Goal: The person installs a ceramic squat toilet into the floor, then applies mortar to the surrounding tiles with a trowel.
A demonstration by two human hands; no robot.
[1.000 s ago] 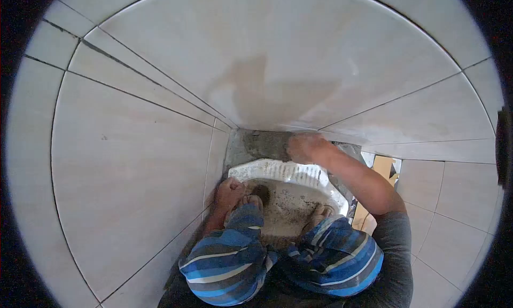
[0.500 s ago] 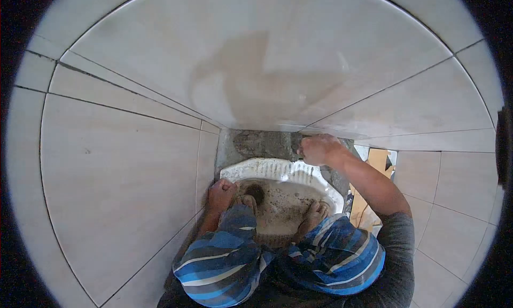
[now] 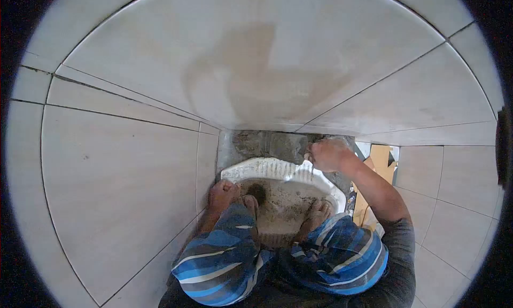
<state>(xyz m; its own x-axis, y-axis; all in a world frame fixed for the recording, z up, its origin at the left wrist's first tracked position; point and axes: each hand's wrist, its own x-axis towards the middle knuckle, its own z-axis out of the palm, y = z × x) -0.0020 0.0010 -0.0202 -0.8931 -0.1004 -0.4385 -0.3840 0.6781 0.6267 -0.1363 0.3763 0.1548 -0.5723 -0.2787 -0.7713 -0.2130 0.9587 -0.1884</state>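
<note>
A white squat toilet (image 3: 256, 172) is set in the floor, its basin stained with brown dirt. My bare feet stand in the basin, either side of its middle. My right hand (image 3: 327, 154) is closed over the back right rim, beside the strip of grey mortar (image 3: 286, 146) between the toilet and the back wall. I cannot tell what its fingers hold. My left hand (image 3: 223, 193) is curled into a fist at the toilet's left edge, close to the left wall; the inside of the fist is hidden.
Pale tiled walls close in on the left (image 3: 123, 201) and at the back (image 3: 267, 67). Brown cardboard (image 3: 380, 157) lies to the right, beyond my forearm. My knees in blue striped cloth (image 3: 336, 254) take up the front.
My right hand has moved a little to the right along the mortar strip. More of the grey mortar shows to its left. My left hand stays in nearly the same place.
</note>
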